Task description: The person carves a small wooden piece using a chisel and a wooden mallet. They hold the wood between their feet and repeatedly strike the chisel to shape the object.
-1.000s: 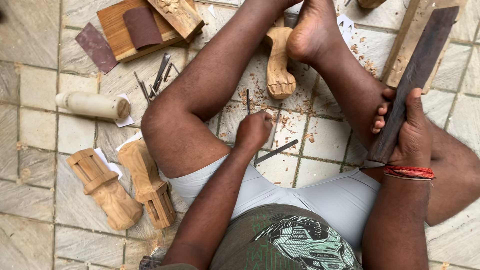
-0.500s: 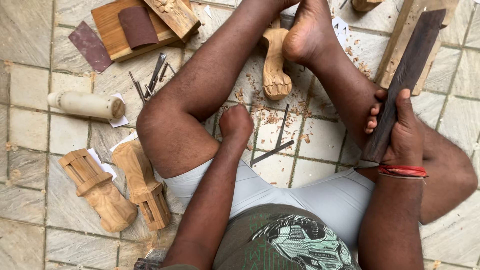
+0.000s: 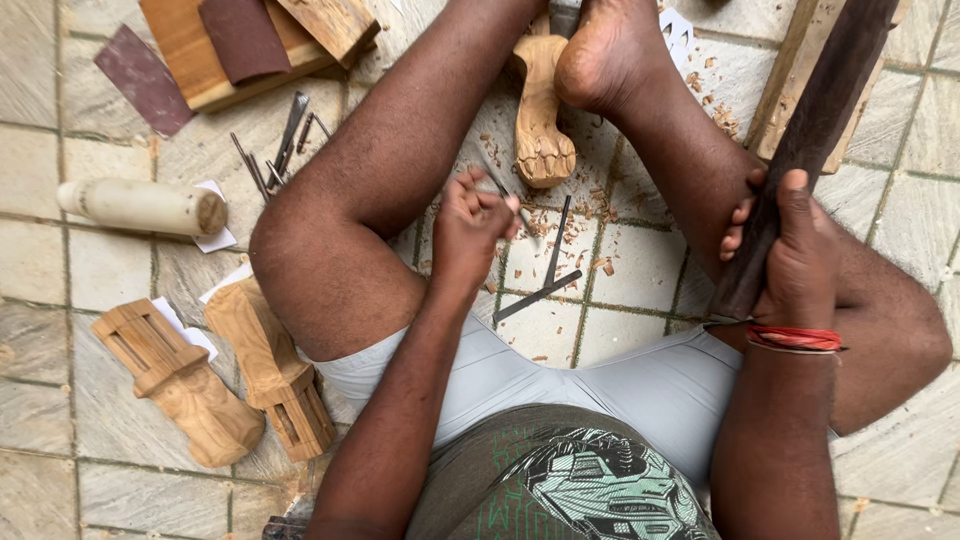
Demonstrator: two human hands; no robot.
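I sit on a tiled floor with my legs spread. My left hand is between my thighs, its fingers pinched on a thin metal chisel just above the tiles. My right hand grips a long dark wooden mallet that rests against my right shin. A pale carved wooden piece lies ahead, partly under my foot. Two more chisels lie crossed on the floor among wood chips, right of my left hand.
Several loose chisels lie at the upper left beside wooden blocks and dark sandpaper. A pale cylinder and two carved wooden pieces lie left of my thigh. A wooden plank lies at the upper right.
My left hand dropped toward the floor, then rose slightly with its fingers pinched on a thin chisel. My right hand kept hold of the mallet, shifting only slightly.
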